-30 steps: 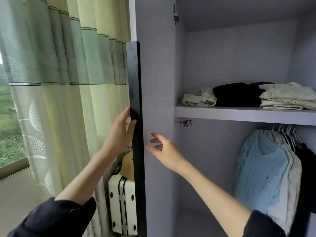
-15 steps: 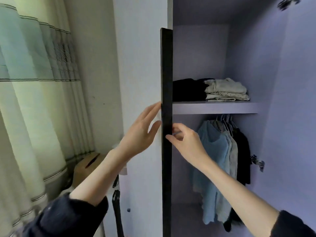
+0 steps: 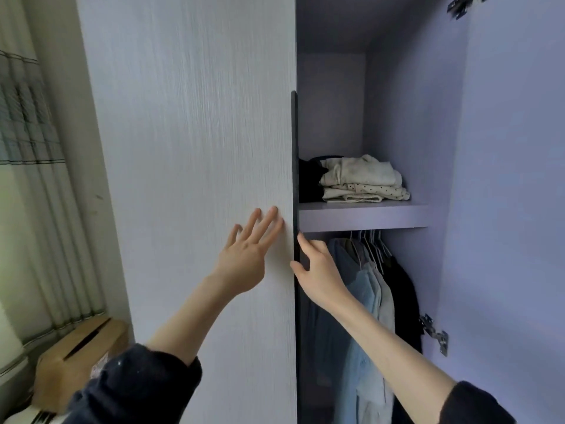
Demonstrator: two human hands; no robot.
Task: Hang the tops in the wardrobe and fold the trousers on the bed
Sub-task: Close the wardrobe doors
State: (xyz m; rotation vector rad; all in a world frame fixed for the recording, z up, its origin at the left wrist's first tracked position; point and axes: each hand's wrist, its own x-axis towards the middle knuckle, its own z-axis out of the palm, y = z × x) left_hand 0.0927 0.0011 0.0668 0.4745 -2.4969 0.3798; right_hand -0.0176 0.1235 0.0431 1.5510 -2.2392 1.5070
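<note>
**Both hands on left wardrobe door, at its dark edge**

Left hand [image 3: 244, 255]: fingers straight and spread, palm flat on the white face of the wardrobe door [image 3: 189, 179], fingertips just short of the door's dark edge. Forearm angles up from bottom left, dark sleeve pushed back.

Right hand [image 3: 318, 270]: at the door's dark edge from the inside, just below shelf level, thumb and forefinger touching the edge, fingers relaxed, gripping nothing. Forearm comes up from bottom right across the hanging clothes.

Wardrobe [image 3: 406, 117] open on the right side. Tops [image 3: 373, 289] hang on hangers [image 3: 371, 240] under the shelf [image 3: 363, 214]: light blue at front, pale ones next, black at the back. Right forearm blocks part of the blue one. Folded clothes [image 3: 363, 179] stacked on the shelf, beside a black pile partly hidden by the door edge.

Right door [image 3: 513, 209] swung wide, hinge [image 3: 434, 332] visible. Curtain [image 3: 27, 148] and a cardboard box [image 3: 76, 353] left of the wardrobe. Trousers, bed: out of view.
</note>
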